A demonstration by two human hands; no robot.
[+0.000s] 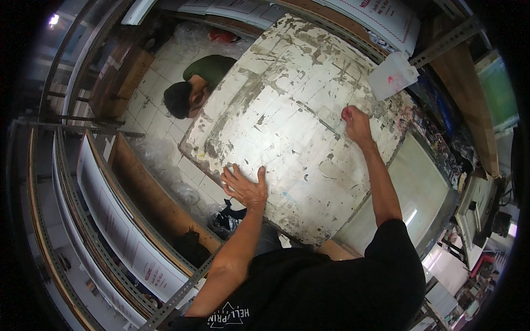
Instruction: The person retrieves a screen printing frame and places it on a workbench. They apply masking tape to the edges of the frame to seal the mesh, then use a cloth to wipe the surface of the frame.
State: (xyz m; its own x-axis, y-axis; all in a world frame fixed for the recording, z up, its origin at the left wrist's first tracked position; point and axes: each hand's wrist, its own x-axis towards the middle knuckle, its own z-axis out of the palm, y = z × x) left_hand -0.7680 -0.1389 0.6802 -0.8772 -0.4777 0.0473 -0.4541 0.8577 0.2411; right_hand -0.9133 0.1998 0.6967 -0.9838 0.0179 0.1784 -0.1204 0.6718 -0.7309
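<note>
My left hand lies open, fingers spread, on the near left part of a worn white tabletop with peeling, stained patches. Farther right, my right hand is closed above or against the same surface, its fingertips reddish. Whatever it may hold is hidden in the fingers. A thin dark strip or seam runs across the top just left of that hand. Beyond the right hand, a whitish translucent container with a red smear sits at the table's far right edge.
Past the table's left edge, a person in a dark green shirt bends low over the tiled floor. Racks with white printed sheets stand at left. A framed screen adjoins the table's right side. Clear plastic wrap lies on the floor.
</note>
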